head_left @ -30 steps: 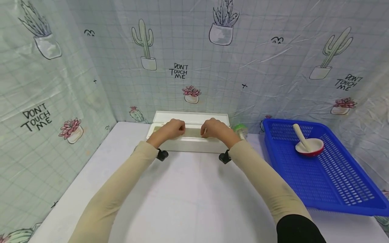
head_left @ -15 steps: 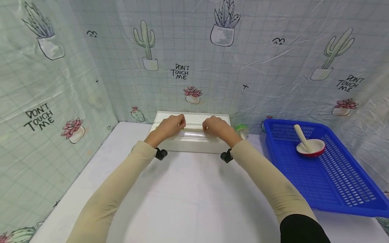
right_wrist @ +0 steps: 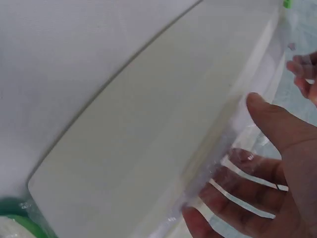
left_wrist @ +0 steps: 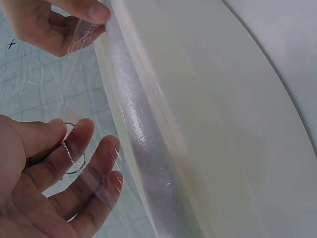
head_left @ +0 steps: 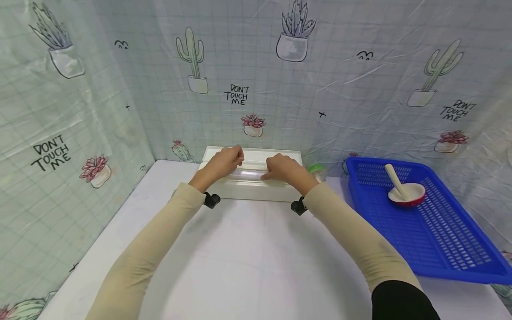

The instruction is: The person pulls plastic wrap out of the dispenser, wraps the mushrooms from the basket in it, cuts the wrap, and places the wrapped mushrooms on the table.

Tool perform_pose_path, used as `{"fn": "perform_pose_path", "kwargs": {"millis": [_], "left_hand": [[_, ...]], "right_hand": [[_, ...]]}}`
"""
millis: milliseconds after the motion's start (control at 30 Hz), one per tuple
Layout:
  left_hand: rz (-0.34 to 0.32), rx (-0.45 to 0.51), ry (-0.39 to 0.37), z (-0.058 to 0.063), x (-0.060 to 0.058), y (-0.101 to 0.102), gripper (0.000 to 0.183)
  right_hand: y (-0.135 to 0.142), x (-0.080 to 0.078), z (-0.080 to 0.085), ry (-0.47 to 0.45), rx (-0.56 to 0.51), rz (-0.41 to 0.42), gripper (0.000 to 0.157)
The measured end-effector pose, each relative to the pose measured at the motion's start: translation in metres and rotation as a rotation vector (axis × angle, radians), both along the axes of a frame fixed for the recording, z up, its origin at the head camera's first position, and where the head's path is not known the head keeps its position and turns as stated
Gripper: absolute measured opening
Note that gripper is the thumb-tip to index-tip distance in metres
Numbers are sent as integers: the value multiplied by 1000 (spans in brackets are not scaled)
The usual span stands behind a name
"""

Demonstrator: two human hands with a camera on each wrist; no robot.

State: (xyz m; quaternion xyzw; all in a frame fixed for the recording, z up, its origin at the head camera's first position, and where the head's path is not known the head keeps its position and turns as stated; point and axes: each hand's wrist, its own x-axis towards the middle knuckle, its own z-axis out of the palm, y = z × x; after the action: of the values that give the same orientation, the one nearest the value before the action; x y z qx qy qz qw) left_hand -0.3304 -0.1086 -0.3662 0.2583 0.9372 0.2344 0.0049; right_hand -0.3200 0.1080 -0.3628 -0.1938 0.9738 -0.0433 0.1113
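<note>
A long white cling film dispenser box (head_left: 256, 192) stands at the table's back edge, its lid (head_left: 276, 156) raised behind. Inside lies a shiny roll of cling film (left_wrist: 136, 121). My left hand (head_left: 225, 162) is over the box's left half; in the left wrist view its thumb and index finger pinch the loose edge of the clear cling film, which stretches across the other fingers. The right hand (head_left: 283, 169) is over the right half. In the right wrist view, its thumb (right_wrist: 262, 106) rests at the roll while its loosely spread fingers lie behind the film.
On the right sits a blue plastic basket (head_left: 400, 235) holding a red-and-white bowl (head_left: 418, 192) with a pale-handled utensil (head_left: 396, 178) in it. A clear, green-topped item (head_left: 317, 170) stands beside the box's right end. A patterned sheet hangs close behind.
Both hands have come up from inside the box, the left rising farther back with the film's edge. The right thumb has stretched out onto the roll, which now shows between the hands.
</note>
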Motion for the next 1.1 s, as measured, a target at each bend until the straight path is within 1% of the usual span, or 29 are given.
{"fn": "perform_pose_path", "kwargs": {"millis": [100, 200, 267, 400, 467, 533, 633, 700, 833, 967, 1033, 1100], "left_hand": [[-2, 4, -12, 1, 0, 0, 10], [-8, 6, -22, 1, 0, -1, 11], [-11, 14, -23, 1, 0, -2, 11], [-18, 32, -2, 3, 0, -4, 10], [-23, 38, 4, 4, 0, -4, 9], [-26, 42, -2, 5, 1, -5, 9], [-32, 43, -21, 6, 3, -6, 9], [-35, 40, -28, 5, 5, -7, 8], [-28, 15, -7, 4, 9, -8, 7], [-18, -6, 23, 5, 15, -10, 6], [-27, -3, 24, 5, 17, -12, 6], [-52, 11, 10, 2, 18, -14, 6]], "right_hand": [[1, 1, -3, 53, -1, 4, 30], [6, -1, -2, 83, 2, 55, 16], [11, -2, 0, 100, 8, 98, 11], [18, -4, 6, 126, 12, 179, 17], [22, -4, 7, 141, 2, 205, 18], [25, -2, 9, 136, -23, 215, 17], [31, 1, 11, 150, -81, 208, 19], [35, 2, 12, 155, -134, 187, 19], [42, 8, 15, 205, -217, 161, 16], [44, 16, 18, 228, -236, 133, 16], [44, 20, 18, 235, -246, 118, 16], [43, 24, 18, 237, -267, 104, 16]]}}
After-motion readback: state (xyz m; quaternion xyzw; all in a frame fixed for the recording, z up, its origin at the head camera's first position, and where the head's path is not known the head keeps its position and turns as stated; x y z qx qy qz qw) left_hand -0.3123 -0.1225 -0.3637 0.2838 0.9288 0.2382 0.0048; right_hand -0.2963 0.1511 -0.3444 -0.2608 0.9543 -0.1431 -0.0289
